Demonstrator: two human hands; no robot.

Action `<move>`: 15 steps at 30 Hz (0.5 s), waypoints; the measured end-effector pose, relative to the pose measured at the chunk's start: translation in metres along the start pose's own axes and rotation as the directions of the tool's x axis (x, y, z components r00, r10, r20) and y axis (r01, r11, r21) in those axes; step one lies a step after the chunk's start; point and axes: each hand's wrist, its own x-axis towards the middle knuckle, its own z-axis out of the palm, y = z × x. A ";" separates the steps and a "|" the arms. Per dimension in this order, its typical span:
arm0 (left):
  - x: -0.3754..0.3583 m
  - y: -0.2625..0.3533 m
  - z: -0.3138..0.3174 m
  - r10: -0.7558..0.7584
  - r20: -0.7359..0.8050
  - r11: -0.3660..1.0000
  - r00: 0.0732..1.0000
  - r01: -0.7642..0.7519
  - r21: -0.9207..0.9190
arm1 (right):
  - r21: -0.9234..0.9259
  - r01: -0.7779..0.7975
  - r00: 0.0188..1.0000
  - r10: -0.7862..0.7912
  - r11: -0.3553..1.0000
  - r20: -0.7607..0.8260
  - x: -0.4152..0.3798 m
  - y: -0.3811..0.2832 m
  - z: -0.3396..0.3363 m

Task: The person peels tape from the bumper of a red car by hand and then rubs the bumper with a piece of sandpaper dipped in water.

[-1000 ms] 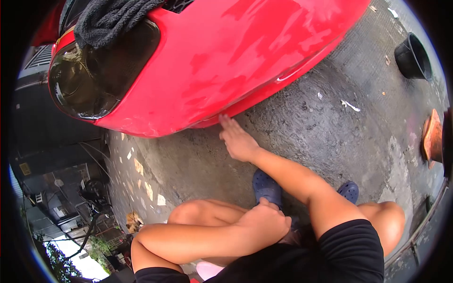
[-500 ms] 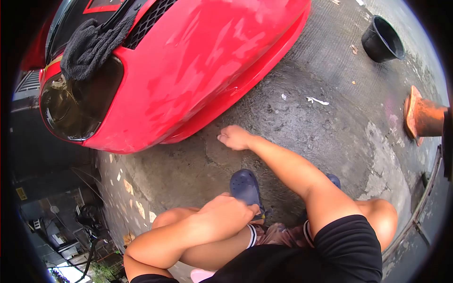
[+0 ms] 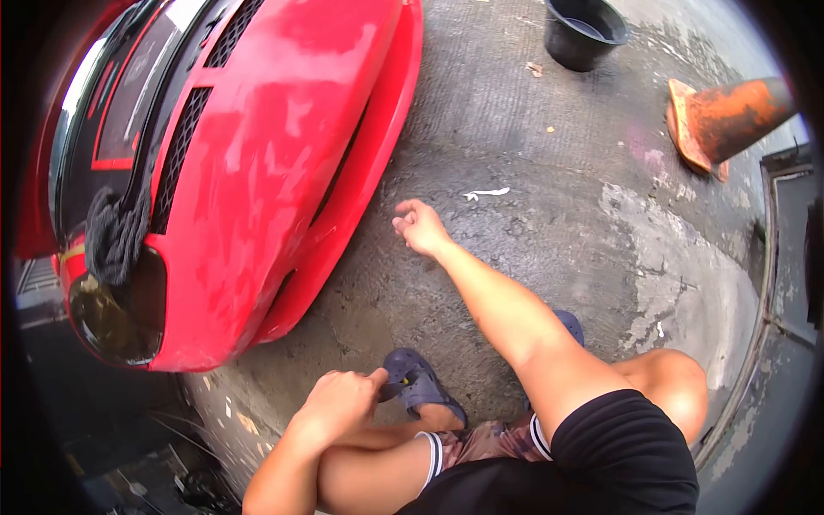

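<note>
My left hand (image 3: 343, 399) is closed, its back facing up, over my bent leg and beside a dark blue clog (image 3: 421, 382); whatever it holds is hidden. My right hand (image 3: 421, 229) reaches out over the wet concrete, a little right of the red car's lower bumper edge (image 3: 378, 184). Its fingers are loosely curled and slightly apart, with nothing visible between them, and it does not touch the car (image 3: 266, 163). A dark grey cloth (image 3: 116, 236) hangs over the car's front, above the headlight (image 3: 116, 313).
A black bucket (image 3: 584, 34) stands at the top, right of the car. To its lower right is a worn orange cone (image 3: 734, 120). A white scrap (image 3: 487, 194) lies on the concrete floor (image 3: 515, 163). A metal frame (image 3: 764, 300) runs along the right side.
The view has turned, so the car, bucket and cone appear further left. My right hand has loosened its fingers. My left hand has shifted left and appears more upright.
</note>
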 end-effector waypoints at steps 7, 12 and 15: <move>0.026 -0.001 -0.009 -0.111 -0.116 0.989 0.987 0.121 0.087 | -0.143 -0.072 0.988 0.051 0.987 -0.145 -0.001 0.007 -0.020; 0.052 0.007 -0.029 -0.164 -0.131 0.976 0.978 0.180 0.123 | 0.145 0.044 0.999 -0.043 0.989 -0.009 -0.004 0.009 -0.004; 0.069 0.007 -0.049 -0.206 -0.155 0.968 0.966 0.225 0.113 | 0.338 -0.183 0.952 0.081 0.923 0.294 0.003 -0.008 -0.012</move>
